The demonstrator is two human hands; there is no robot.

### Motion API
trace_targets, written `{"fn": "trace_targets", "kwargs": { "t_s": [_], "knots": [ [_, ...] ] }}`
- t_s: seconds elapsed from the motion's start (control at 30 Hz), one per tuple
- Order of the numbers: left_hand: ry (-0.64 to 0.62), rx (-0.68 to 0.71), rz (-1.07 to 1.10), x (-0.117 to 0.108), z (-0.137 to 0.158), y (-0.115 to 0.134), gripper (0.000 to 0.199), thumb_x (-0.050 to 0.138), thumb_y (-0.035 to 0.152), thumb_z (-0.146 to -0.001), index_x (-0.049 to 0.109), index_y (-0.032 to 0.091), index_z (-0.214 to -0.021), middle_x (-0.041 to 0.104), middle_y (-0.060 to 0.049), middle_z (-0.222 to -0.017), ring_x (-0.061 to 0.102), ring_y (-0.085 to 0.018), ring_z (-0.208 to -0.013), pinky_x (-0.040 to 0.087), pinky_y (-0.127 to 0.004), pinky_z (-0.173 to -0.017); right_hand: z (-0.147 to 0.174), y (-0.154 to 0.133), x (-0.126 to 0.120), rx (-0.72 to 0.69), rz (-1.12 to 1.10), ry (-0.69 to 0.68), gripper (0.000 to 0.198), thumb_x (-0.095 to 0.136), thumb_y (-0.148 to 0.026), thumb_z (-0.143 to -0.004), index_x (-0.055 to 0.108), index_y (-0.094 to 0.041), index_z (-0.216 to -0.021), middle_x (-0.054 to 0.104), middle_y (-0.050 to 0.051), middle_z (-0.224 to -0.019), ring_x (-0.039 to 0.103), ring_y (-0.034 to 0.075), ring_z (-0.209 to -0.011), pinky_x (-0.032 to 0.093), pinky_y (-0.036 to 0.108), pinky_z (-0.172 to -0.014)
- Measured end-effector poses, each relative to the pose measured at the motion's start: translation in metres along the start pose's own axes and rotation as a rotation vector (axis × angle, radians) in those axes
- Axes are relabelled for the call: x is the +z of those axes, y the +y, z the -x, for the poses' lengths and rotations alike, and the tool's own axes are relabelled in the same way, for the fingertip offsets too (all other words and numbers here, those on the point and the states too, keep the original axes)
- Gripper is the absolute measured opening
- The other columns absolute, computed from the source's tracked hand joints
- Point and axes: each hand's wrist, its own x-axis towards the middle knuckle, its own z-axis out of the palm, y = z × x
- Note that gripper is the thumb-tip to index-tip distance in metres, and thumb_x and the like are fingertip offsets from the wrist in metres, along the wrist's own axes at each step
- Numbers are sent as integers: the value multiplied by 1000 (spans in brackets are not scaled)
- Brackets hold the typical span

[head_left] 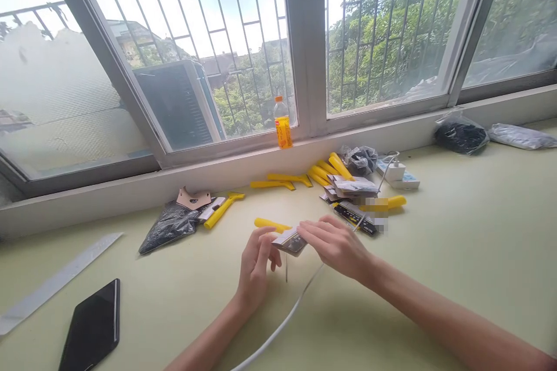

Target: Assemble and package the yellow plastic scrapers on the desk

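Printed card point(290, 242) held up over mid-surface point(174, 301)

Far L: phone point(93, 324) lying face up, translucent strip point(61, 283) just behind it. Next, black bag point(169, 226) w/ tan piece point(192, 200) on top, then a yellow scraper point(223, 210) beside it.

L hand point(255, 264): fingers curled, narrow gap, thumb & forefinger at card's L end; can't tell if it's a firm pinch. Behind card lies a yellow handle point(270, 224), blunt end pointing L, R end hidden; can't tell if joined to card.

Step looks like closing or squaring the card. To do it well: L fingertips prob. best as a light stop, edges lined up, then press evenly along the fold w/ R fingers; don't force it, thin card may crease off-line. Keep white cable point(278, 327) out of the way.

Card orientation: long axis approx. L–R, R end a bit higher & farther off; pale face up, dark printed side toward wearer. Thin dark sliver point(286, 269) below it, unclear what.

R hand point(337, 246): fingers together over card's R end, holding it; thumb hidden.

Beyond, to R: stacked cards point(354, 184) w/ more yellow handles, then power strip point(407, 179) w/ plug point(395, 171).
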Motion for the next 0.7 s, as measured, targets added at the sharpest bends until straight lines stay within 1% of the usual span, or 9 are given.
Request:
{"fn": "trace_targets", "kwargs": {
  "t_s": [0.07, 0.13, 0.23, 0.3, 0.37, 0.47, 0.53, 0.6, 0.7],
  "knots": [
    [61, -14, -46, -2, -4, -1, 38, 47, 54, -98, 57, 22, -116, 68, -3, -89, 58, -10, -62, 44, -25, -57, -4, 11, -11, -7, 80, 49, 33, 52, 3, -96, 67, -11, -121, 75, 9, -114, 71, 18, -107, 48, 33, -86],
    [111, -36, -115, -4, -8, -2, 35, 51, 52, -97, 58, 22, -113, 68, -2, -89, 56, -9, -63, 44, -24, -60, -8, 26, -23, 32, 166, 74, 35, 55, 0, -97, 70, -17, -123, 75, 6, -118, 70, 17, -109, 47, 32, -87],
    [148, -91, -241, -3, -10, -4, 28, 57, 47, -94, 61, 23, -108, 69, -3, -92, 57, -9, -67, 45, -24, -65, -4, 48, -34, 195, 309, 25, 30, 56, -9, -100, 75, -23, -119, 75, 4, -120, 71, 19, -102, 44, 35, -87],
    [138, -122, -296, -1, -11, -4, 26, 58, 44, -93, 62, 23, -107, 70, -3, -95, 58, -10, -70, 44, -24, -64, 6, 58, -30, 305, 350, -83, 28, 54, -12, -101, 77, -23, -114, 74, 4, -120, 69, 20, -99, 41, 38, -87],
    [131, -130, -322, 0, -11, -4, 25, 57, 42, -93, 63, 23, -106, 70, -4, -97, 58, -10, -70, 43, -24, -63, 19, 63, -19, 344, 367, -245, 32, 51, -9, -100, 77, -22, -111, 75, 4, -119, 68, 21, -95, 37, 38, -83],
    [133, -112, -333, 0, -11, -5, 21, 56, 38, -93, 63, 22, -105, 69, -4, -99, 56, -10, -70, 42, -24, -62, 34, 62, -1, 390, 407, -514, 38, 50, 3, -89, 76, -17, -109, 76, 7, -106, 64, 21, -84, 34, 39, -81],
    [134, -97, -339, -1, -10, -6, 20, 55, 36, -93, 64, 22, -104, 70, -4, -100, 55, -10, -70, 43, -24, -62, 38, 59, 5, 422, 413, -661, 42, 50, 7, -82, 76, -14, -108, 74, 10, -102, 62, 22, -84, 33, 40, -84],
    [137, -83, -354, -2, -9, -8, 19, 54, 35, -93, 64, 22, -103, 70, -5, -102, 56, -10, -71, 43, -24, -63, 39, 56, 5, 449, 401, -753, 44, 50, 8, -79, 75, -13, -107, 73, 12, -105, 63, 25, -90, 33, 42, -88],
    [150, -56, -400, -9, -14, -13, 19, 51, 34, -94, 63, 23, -103, 69, -4, -105, 58, -12, -75, 44, -26, -64, 36, 52, 0, 528, 361, -842, 45, 48, 9, -76, 74, -15, -103, 70, 12, -110, 63, 28, -98, 33, 46, -92]
  ]
}}
